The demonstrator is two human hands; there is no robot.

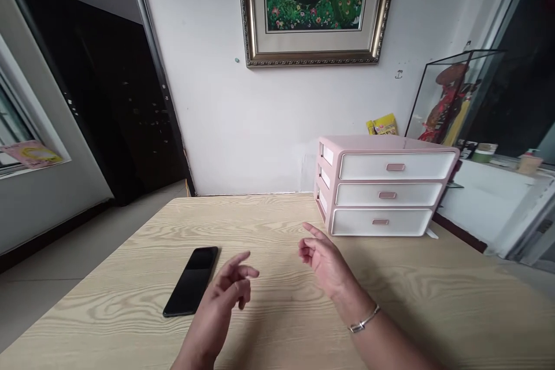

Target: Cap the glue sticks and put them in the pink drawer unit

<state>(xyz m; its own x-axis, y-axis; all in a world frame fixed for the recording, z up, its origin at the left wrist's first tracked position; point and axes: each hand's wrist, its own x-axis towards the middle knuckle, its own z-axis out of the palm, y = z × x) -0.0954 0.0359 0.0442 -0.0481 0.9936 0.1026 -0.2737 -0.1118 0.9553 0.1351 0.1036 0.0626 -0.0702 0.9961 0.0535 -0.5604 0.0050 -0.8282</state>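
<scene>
Both my hands hover over the light wooden table (130,277) and hold nothing. My left hand (228,289) has its fingers loosely spread and pointing right, just to the right of a black phone (191,281) that lies flat with its screen dark. My right hand (323,260) is open with the palm turned left and the fingers slightly curled; a silver bracelet (365,319) is on its wrist. It is a little in front of and left of a pink and white three-drawer organizer (381,193), whose drawers are all closed.
The table stands against a white wall with a framed peacock picture (316,6). A yellow packet (382,125) sits behind the organizer. A glass display case (451,98) stands on a white ledge at the right. A dark doorway (113,98) opens at the left.
</scene>
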